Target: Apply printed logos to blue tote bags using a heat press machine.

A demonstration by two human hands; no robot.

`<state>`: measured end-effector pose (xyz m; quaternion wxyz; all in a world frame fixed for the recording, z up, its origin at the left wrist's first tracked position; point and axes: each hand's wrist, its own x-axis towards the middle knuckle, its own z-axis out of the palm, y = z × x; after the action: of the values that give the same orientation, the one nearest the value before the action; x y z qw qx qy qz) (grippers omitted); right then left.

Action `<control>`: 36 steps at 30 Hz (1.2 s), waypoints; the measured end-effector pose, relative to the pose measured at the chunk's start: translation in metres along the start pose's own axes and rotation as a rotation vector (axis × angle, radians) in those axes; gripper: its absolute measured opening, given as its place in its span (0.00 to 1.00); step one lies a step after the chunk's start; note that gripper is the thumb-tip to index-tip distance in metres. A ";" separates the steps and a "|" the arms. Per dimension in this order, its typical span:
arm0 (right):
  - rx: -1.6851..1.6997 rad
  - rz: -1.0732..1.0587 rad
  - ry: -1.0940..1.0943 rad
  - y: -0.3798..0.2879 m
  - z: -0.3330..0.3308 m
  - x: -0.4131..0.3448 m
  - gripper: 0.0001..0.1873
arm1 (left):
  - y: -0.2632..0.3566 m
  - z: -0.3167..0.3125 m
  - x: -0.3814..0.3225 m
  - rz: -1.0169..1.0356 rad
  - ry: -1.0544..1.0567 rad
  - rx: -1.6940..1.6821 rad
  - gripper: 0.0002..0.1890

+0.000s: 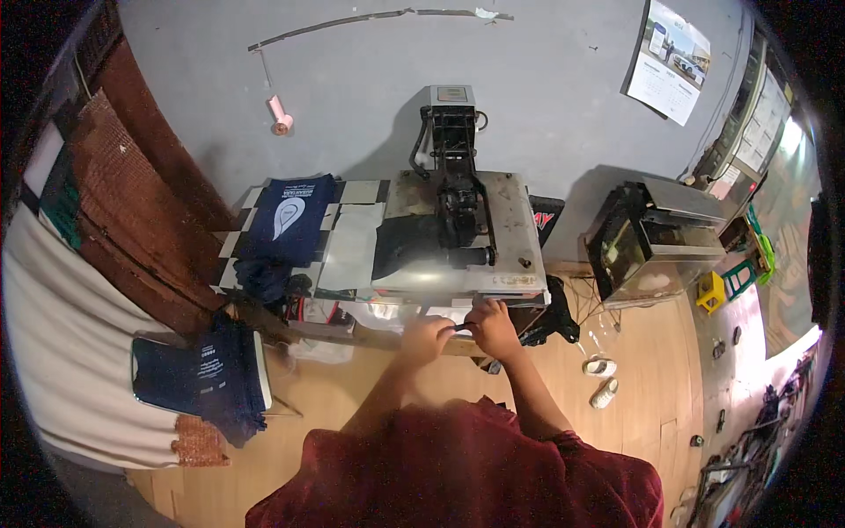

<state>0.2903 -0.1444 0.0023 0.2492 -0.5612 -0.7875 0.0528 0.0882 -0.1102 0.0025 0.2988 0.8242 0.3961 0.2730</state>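
Observation:
In front of my body, at the front edge of a heat press [511, 224], both hands are close together. A small dark item [462, 327], too small to identify, spans the gap between them. My left hand [426, 340] is blurred and closes around its left end. My right hand [494, 330] grips the right end, its fingers just below the press's front edge. The press has a black lever handle [469, 256] and a control box [452, 96] on top. A dark cloth [406, 244] lies over the left of its upper plate.
Left of the press, navy printed shirts [290, 218] lie on a checkered tabletop [360, 192]. More navy printed fabric [224, 369] drapes over a stand at lower left. A glass-sided cabinet [660, 244] stands right, with white shoes [602, 383], a yellow stool [710, 292] and cables on the floor.

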 end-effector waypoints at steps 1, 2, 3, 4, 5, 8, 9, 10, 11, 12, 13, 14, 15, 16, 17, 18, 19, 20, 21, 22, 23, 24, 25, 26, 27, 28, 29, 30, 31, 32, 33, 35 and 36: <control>-0.015 0.021 -0.004 0.000 -0.001 -0.001 0.05 | -0.002 0.000 -0.001 0.002 -0.001 0.000 0.08; -0.029 0.042 -0.007 0.001 -0.002 -0.001 0.05 | -0.006 0.000 -0.002 -0.029 -0.030 -0.033 0.09; -0.030 0.043 -0.007 0.002 -0.003 -0.002 0.05 | -0.010 0.000 -0.002 -0.061 -0.057 -0.066 0.11; -0.055 0.051 0.011 0.004 -0.003 -0.003 0.06 | -0.014 0.001 -0.003 -0.060 -0.057 -0.066 0.11; -0.080 0.058 0.028 0.005 -0.003 -0.004 0.07 | -0.017 0.002 -0.003 -0.042 -0.092 -0.081 0.11; -0.032 0.054 0.112 0.005 -0.001 -0.004 0.08 | -0.027 0.003 -0.005 0.006 -0.127 -0.071 0.13; -0.031 0.053 0.113 0.007 0.001 -0.005 0.08 | -0.026 0.002 -0.005 0.042 -0.136 -0.050 0.14; 0.131 0.063 0.187 0.010 0.004 -0.004 0.10 | -0.024 0.003 -0.005 0.041 -0.135 -0.049 0.14; 0.294 0.073 0.260 0.014 0.009 -0.004 0.11 | -0.022 0.004 -0.006 -0.026 -0.158 -0.089 0.14; 0.297 0.070 0.259 0.018 0.017 -0.004 0.11 | -0.019 0.004 -0.006 -0.094 -0.181 -0.129 0.14; 0.546 0.237 0.283 0.024 0.027 -0.006 0.13 | -0.020 0.006 -0.007 -0.095 -0.177 -0.128 0.14; 0.795 0.405 0.302 0.031 0.039 -0.007 0.14 | -0.023 0.010 -0.009 -0.080 -0.190 -0.145 0.14; 0.821 0.376 0.397 0.050 0.060 -0.013 0.13 | -0.023 0.014 -0.009 -0.061 -0.209 -0.163 0.14; 0.824 0.372 0.393 0.055 0.064 -0.012 0.13 | -0.022 0.016 -0.010 -0.064 -0.204 -0.161 0.14; 1.099 0.649 0.288 0.059 0.067 -0.012 0.13 | -0.022 0.019 -0.010 -0.109 -0.221 -0.135 0.14; 1.363 0.931 0.165 0.058 0.066 -0.010 0.13 | -0.023 0.021 -0.011 -0.154 -0.237 -0.110 0.14; 1.497 0.954 0.173 0.056 0.066 -0.009 0.14 | -0.024 0.021 -0.011 -0.158 -0.233 -0.109 0.14; 1.497 0.952 0.168 0.054 0.066 -0.005 0.14 | -0.026 0.022 -0.011 -0.119 -0.253 -0.120 0.15; 1.700 0.946 0.150 0.054 0.066 -0.002 0.15 | -0.025 0.021 -0.010 -0.078 -0.277 -0.132 0.16; 1.903 0.934 0.131 0.054 0.066 0.000 0.15 | -0.023 0.021 -0.009 -0.078 -0.278 -0.132 0.16; 1.903 0.935 0.132 0.054 0.065 0.003 0.15 | -0.022 0.021 -0.009 -0.045 -0.184 -0.124 0.15; 1.902 0.928 0.115 0.055 0.067 0.007 0.14 | -0.020 0.019 -0.009 -0.013 -0.087 -0.116 0.14; 1.900 0.921 0.098 0.056 0.069 0.009 0.13 | -0.021 0.020 -0.008 -0.014 -0.088 -0.114 0.14; 1.902 0.922 0.098 0.058 0.072 0.009 0.13 | -0.022 0.021 -0.007 -0.012 0.021 -0.083 0.14; 1.881 0.871 0.115 0.058 0.075 0.010 0.13 | -0.026 0.022 -0.005 -0.011 0.132 -0.051 0.13; 1.860 0.821 0.133 0.059 0.078 0.011 0.12 | -0.033 0.022 -0.003 -0.056 0.174 -0.020 0.11; 1.861 0.820 0.132 0.060 0.080 0.011 0.12 | -0.038 0.024 -0.001 -0.056 0.174 -0.018 0.11; 1.886 0.858 0.200 0.059 0.082 0.011 0.11 | -0.040 0.025 0.001 -0.051 0.304 -0.101 0.11; 1.908 0.895 0.269 0.059 0.083 0.011 0.10 | -0.041 0.026 0.002 -0.044 0.433 -0.184 0.11; 1.910 0.897 0.272 0.060 0.083 0.008 0.10 | -0.042 0.028 0.002 -0.135 0.429 -0.187 0.12; 1.857 0.877 0.240 0.059 0.080 0.006 0.09 | -0.046 0.031 0.002 -0.136 0.430 -0.186 0.12; 1.805 0.858 0.209 0.055 0.076 0.004 0.09 | -0.058 0.041 0.003 -0.168 0.579 -0.145 0.14; 1.784 0.866 0.214 0.052 0.072 0.002 0.07 | -0.066 0.050 0.005 -0.168 0.575 -0.147 0.14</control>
<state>0.3018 -0.1092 -0.0790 0.6084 -0.4095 -0.1605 0.6606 0.0930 -0.0866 -0.0765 0.2546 0.6536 0.5104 0.4975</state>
